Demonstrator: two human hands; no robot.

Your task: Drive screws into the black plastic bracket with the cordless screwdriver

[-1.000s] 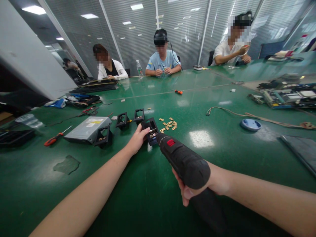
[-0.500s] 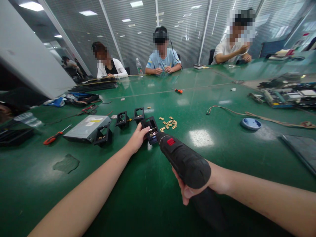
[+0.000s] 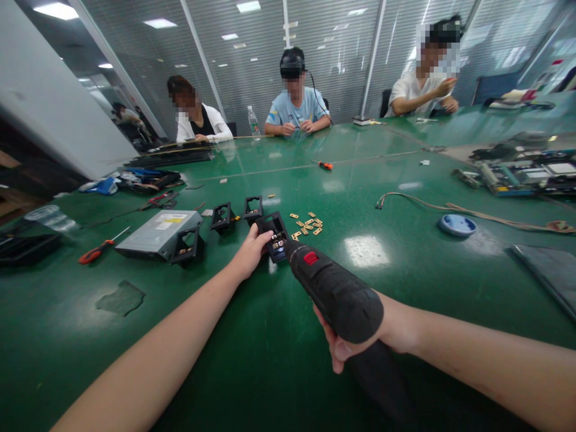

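My left hand [image 3: 250,252] is closed on the left side of a black plastic housing [image 3: 279,251], its thumb over the edge. Small metal parts show inside the housing. In my right hand [image 3: 335,345] is a black cordless drill [image 3: 335,285] with a red switch on top. The drill's front end points at the housing's right side; its tip is hidden, so I cannot tell whether they touch. Just beyond lie several small brass plates [image 3: 307,225]. More black housings [image 3: 222,217] stand left of my left hand.
A silver disc drive [image 3: 155,234] and an orange screwdriver [image 3: 94,253] lie on the left. At the right are a blue round lid [image 3: 457,225], a cable [image 3: 486,217], a dark flat panel [image 3: 546,276] and circuit boards [image 3: 526,171]. Three people sit across the green table [image 3: 243,372].
My hands, the housing and the drill stay almost still. Across the table, the person at the right has moved a raised hand slightly, and something orange now shows there.
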